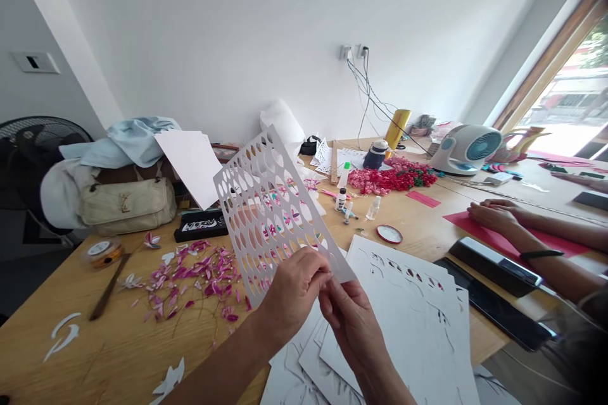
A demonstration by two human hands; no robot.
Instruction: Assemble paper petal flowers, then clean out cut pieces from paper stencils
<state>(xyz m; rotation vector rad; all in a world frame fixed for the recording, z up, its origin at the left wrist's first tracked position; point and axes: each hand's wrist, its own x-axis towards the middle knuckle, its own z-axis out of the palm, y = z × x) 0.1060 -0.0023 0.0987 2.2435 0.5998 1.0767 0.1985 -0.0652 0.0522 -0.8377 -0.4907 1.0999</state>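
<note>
A white paper sheet (pixel 311 224) with rows of leaf-shaped cut-out holes is held up, tilted, above the table. My right hand (pixel 354 316) pinches its lower right corner, thumb in front. My left hand (pixel 294 288) is closed at the sheet's lower edge, its fingertips meeting those of the right hand; whether a small piece is between them is hidden. Beneath my hands lie stacked white sheets (pixel 403 329) with cut-out shapes. Left of them, pink petal pieces (pixel 190 275) are scattered over the wooden table (pixel 57 291).
At left are a brown wooden tool (pixel 109 288), a tape roll (pixel 102 252) and a beige bag (pixel 128 205). Small bottles (pixel 341 199), a round lid (pixel 389 234), red and pink flower bunches (pixel 380 178) and a white fan (pixel 468 149) stand further back. Another person's hands (pixel 494 212) rest on red paper at right.
</note>
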